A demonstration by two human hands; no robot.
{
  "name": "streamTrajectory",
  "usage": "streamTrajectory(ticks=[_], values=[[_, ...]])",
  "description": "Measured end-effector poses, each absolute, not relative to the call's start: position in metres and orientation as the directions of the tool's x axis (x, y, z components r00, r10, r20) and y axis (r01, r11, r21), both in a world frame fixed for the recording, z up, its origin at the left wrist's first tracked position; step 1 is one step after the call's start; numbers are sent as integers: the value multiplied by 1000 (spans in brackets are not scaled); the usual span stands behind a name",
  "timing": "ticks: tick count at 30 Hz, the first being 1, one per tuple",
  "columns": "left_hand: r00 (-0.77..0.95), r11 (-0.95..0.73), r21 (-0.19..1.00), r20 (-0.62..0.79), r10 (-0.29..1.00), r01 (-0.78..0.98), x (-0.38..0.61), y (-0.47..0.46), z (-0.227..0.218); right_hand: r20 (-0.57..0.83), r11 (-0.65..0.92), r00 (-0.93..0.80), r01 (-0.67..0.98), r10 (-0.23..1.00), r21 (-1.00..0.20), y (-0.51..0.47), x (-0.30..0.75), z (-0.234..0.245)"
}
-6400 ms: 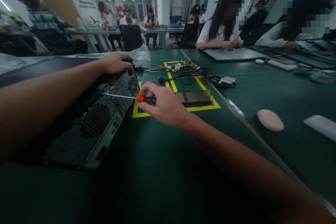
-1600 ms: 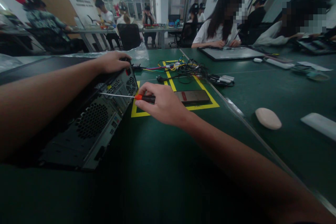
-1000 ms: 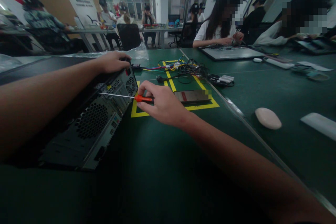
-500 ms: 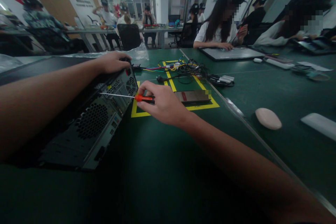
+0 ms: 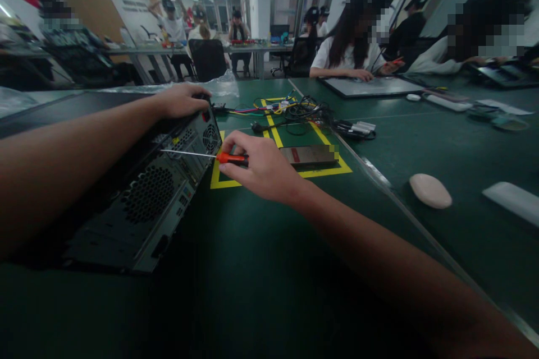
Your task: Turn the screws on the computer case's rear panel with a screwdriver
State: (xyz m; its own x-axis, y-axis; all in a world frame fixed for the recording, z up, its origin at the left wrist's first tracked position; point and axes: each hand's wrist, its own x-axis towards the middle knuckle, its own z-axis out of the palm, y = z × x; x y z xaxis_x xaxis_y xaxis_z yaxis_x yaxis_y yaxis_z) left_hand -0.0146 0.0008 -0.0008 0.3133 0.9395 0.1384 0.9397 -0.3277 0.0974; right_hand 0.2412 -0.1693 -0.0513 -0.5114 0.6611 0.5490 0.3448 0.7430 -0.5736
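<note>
A black desktop computer case [image 5: 105, 235] lies on the green table at the left, its back panel with fan grilles and ports turned towards the right. My left hand [image 5: 185, 100] grips its far upper edge, fingers over the top and thumb near the rear rim. Between the fingertips and thumb of my right hand [image 5: 265, 165] is a screwdriver [image 5: 229, 158] with an orange and black handle. Its long shaft points left, and the tip meets the back panel near the case's upper edge. Whether a screw sits under the tip is too small to tell.
Behind my right hand a brown box [image 5: 311, 155] lies inside yellow tape [image 5: 278, 137]. Bundled cables [image 5: 309, 112] lie farther back. A pale rounded object [image 5: 430, 190] and a white bar [image 5: 511, 199] are at the right. Across the table a person [image 5: 357, 39] works at a flat panel [image 5: 370, 86].
My hands, the screwdriver and the computer case keep nearly the same place. Across the table, the person's raised hand has come down towards the panel.
</note>
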Motion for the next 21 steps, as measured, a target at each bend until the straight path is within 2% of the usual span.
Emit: streamTrajectory(ticks=[21], values=[[298,-311,92,138,945,946,-11,-2,1,548,738,-502,366,669,-567,-169,241,-51]])
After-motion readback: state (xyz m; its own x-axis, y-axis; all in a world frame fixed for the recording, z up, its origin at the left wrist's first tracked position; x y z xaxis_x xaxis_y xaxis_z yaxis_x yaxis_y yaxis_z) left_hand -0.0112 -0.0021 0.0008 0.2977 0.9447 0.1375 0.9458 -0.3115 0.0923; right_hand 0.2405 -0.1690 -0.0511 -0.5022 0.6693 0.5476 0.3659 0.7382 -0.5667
